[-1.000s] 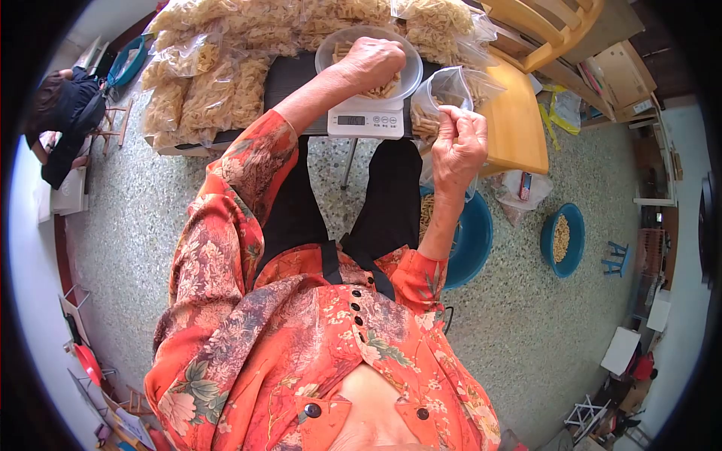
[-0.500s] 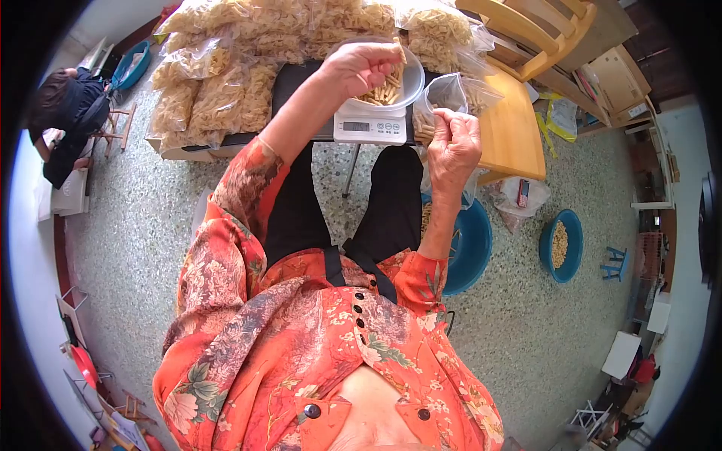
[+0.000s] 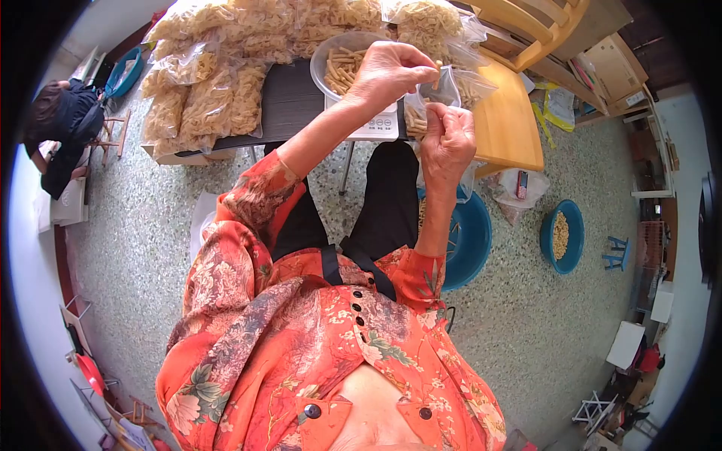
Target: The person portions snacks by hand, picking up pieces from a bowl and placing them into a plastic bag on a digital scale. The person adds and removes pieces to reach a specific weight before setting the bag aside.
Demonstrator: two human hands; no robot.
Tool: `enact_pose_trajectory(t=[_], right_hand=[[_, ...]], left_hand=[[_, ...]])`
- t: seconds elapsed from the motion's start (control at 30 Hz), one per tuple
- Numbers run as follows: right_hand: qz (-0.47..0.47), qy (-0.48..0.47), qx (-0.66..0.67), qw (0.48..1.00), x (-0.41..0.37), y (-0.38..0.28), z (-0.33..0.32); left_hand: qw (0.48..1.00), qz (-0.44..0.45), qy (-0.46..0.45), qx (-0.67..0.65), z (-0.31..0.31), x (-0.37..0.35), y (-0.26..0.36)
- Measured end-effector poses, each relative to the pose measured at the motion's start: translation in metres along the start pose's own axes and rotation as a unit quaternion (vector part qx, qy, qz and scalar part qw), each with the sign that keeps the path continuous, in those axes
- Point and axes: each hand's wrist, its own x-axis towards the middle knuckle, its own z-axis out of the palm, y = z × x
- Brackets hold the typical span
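Observation:
My left hand [image 3: 395,71] pinches a tan stick-shaped snack piece [image 3: 437,79] at the mouth of a clear plastic bag [image 3: 446,89]. Below it, my right hand [image 3: 447,139] grips the bag's near edge, fingers closed. Tan sticks show low in the bag. Under my left wrist, a translucent bowl [image 3: 319,64] of similar sticks [image 3: 342,69] rests on a white kitchen scale [image 3: 380,128]. My left forearm hides part of the scale, including its display.
Clear bags of pale snack pieces [image 3: 214,105] are piled on the dark table [image 3: 289,98]. A wooden chair [image 3: 511,120] stands at right. Blue tubs [image 3: 470,248] sit on the floor. A person [image 3: 64,128] is at far left.
My left hand has moved right, from over the bowl to the bag's mouth, carrying the stick. The bowl sits further left on the scale. My right hand stays at the bag.

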Motion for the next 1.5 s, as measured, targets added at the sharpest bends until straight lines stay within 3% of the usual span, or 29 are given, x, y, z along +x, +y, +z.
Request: enact_pose_trajectory(t=[0.13, 0.23, 0.27, 0.33, 0.37, 0.43, 0.5, 0.57, 0.63, 0.7, 0.97, 1.03, 1.1, 1.13, 1.17, 1.2, 1.23, 1.3, 1.33, 1.5], right_hand=[[-0.001, 0.023, 0.0, 1.0, -0.001, 0.001, 0.0], [-0.005, 0.03, 0.002, 1.0, -0.002, 0.004, 0.0], [-0.004, 0.029, 0.005, 1.0, -0.002, 0.004, 0.001], [-0.01, 0.029, -0.004, 1.0, -0.002, 0.004, 0.001], [-0.01, 0.029, -0.003, 1.0, -0.002, 0.004, 0.001], [-0.008, 0.025, -0.006, 1.0, -0.002, 0.004, 0.0], [-0.009, 0.025, -0.008, 1.0, -0.002, 0.005, 0.0], [-0.011, 0.024, -0.012, 1.0, -0.002, 0.007, -0.001], [-0.012, 0.021, -0.013, 1.0, -0.002, 0.008, -0.001], [-0.01, 0.015, -0.014, 1.0, -0.002, 0.006, -0.001], [-0.013, 0.007, -0.017, 1.0, -0.002, 0.006, 0.0], [-0.007, 0.001, -0.016, 1.0, -0.002, 0.006, -0.001], [-0.009, 0.002, -0.014, 1.0, -0.002, 0.007, 0.0], [-0.011, 0.003, -0.013, 1.0, -0.002, 0.007, 0.001], [-0.012, 0.003, -0.012, 1.0, -0.002, 0.007, 0.002], [-0.008, 0.001, -0.013, 1.0, -0.002, 0.007, 0.002], [-0.004, -0.001, -0.015, 1.0, -0.003, 0.008, 0.003], [-0.006, -0.001, -0.016, 1.0, -0.003, 0.01, 0.005], [-0.008, -0.003, -0.017, 1.0, -0.004, 0.011, 0.006], [-0.002, -0.009, -0.016, 1.0, -0.003, 0.005, 0.004]], left_hand=[[0.997, 0.06, 0.033, 0.023, -0.017, 0.01, 0.007], [0.977, 0.171, 0.063, 0.116, -0.053, 0.033, -0.005], [0.976, 0.17, 0.064, 0.119, -0.064, 0.034, -0.005], [0.944, 0.169, 0.027, 0.283, -0.082, 0.033, -0.007], [0.944, 0.168, 0.027, 0.283, -0.086, 0.034, -0.013], [0.891, 0.139, -0.03, 0.431, -0.089, 0.033, -0.025], [0.875, 0.148, -0.031, 0.461, -0.087, 0.031, -0.033], [0.827, 0.049, -0.044, 0.558, -0.082, 0.029, -0.039], [0.817, 0.068, -0.038, 0.571, -0.077, 0.028, -0.045], [0.774, 0.042, -0.046, 0.63, -0.07, 0.028, -0.045], [0.79, 0.025, -0.064, 0.609, -0.073, 0.029, -0.05], [0.843, 0.118, -0.006, 0.524, -0.078, 0.026, -0.054], [0.866, 0.106, 0.006, 0.489, -0.078, 0.022, -0.045], [0.95, 0.029, -0.007, 0.311, -0.078, 0.018, -0.041], [0.992, -0.05, -0.021, 0.118, -0.078, 0.015, -0.037], [0.989, -0.131, -0.042, -0.047, -0.077, 0.013, -0.032], [0.989, -0.131, -0.043, -0.047, -0.074, 0.011, -0.03], [0.917, -0.24, -0.04, -0.316, -0.069, 0.01, -0.04], [0.887, -0.258, -0.078, -0.375, -0.069, 0.01, -0.044], [0.883, -0.263, -0.051, -0.384, -0.042, -0.001, -0.024]])
